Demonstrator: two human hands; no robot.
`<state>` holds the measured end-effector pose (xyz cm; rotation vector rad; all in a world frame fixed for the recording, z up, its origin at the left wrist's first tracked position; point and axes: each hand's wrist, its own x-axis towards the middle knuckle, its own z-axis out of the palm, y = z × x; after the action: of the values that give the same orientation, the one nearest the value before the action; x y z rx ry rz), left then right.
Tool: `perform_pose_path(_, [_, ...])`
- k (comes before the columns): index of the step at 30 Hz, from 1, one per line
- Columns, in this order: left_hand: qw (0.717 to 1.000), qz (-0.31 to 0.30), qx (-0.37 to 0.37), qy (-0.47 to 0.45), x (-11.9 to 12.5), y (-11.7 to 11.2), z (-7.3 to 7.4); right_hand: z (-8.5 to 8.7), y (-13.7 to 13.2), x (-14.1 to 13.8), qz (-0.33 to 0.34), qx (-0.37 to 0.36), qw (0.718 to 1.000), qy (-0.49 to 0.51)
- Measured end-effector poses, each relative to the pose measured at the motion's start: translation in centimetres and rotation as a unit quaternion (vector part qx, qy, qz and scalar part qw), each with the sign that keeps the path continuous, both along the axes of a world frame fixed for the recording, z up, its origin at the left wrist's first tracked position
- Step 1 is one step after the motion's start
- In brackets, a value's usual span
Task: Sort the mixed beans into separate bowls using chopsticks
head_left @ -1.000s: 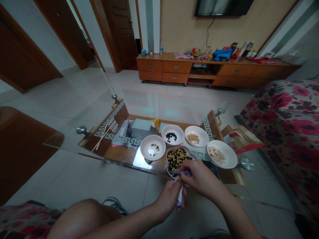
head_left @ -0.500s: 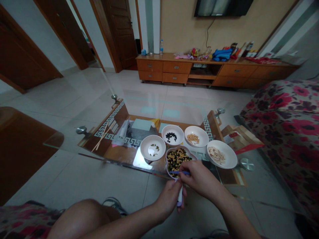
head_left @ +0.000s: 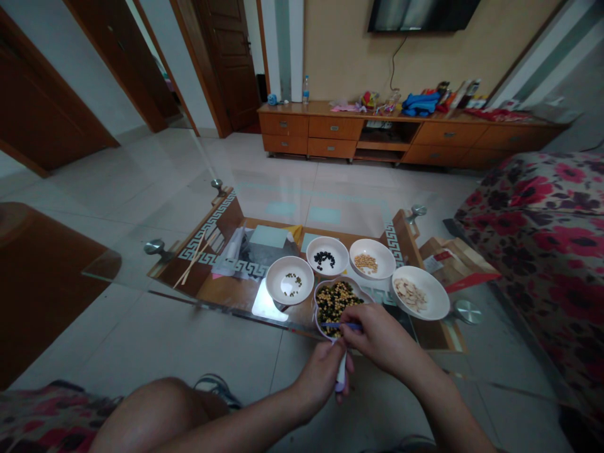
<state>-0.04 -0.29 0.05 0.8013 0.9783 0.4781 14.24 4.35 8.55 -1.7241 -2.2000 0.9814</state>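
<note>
head-worn camera, facing forward and down, over left hand, right hand

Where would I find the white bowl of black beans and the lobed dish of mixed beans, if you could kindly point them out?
White bowl of black beans [head_left: 342, 255], head view, point on the bowl's inner wall.
Lobed dish of mixed beans [head_left: 340, 277], head view, point on the dish's far rim.

**Glass tabletop, clear and glossy, with mixed household finishes around it**
On it: glossy white ceramic bowls, a glossy white heart-shaped dish. Above its near edge: a smooth white plastic handle, a thin blue plastic strip. At its corner: a brushed-metal clamp. Beneath it: polished floor tiles. Beyond it: a varnished wood cabinet. Right of it: a floral cloth cover.
</note>
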Motion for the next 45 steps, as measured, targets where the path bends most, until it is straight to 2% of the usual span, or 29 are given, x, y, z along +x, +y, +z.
perform_pose_path(6, [1.000,0.005,-0.006,-0.001,0.0,0.0,-0.5,0.3,0.3,0.3,-0.013,0.043,0.999,0.001])
perform_pose_path(13, [1.000,0.006,-0.001,0.000,0.0,-0.1,-0.5,0.2,0.4,0.0,-0.046,0.158,0.986,0.007])
perform_pose_path(21, [1.000,0.001,-0.009,0.009,0.1,0.1,0.2,-0.7,0.1,-1.9,-0.049,0.274,0.961,-0.002])
perform_pose_path(28, [1.000,0.001,-0.012,0.017,0.1,0.2,1.1,-1.3,0.1,-2.6,-0.049,0.281,0.958,0.019])
perform_pose_path(35, [1.000,0.000,-0.005,0.006,0.1,0.2,0.3,-1.1,0.0,-2.2,-0.056,0.269,0.961,0.016])
perform_pose_path(45, [1.000,0.002,-0.002,0.002,0.0,-0.1,0.0,0.3,0.3,-0.2,-0.075,0.226,0.971,0.014])
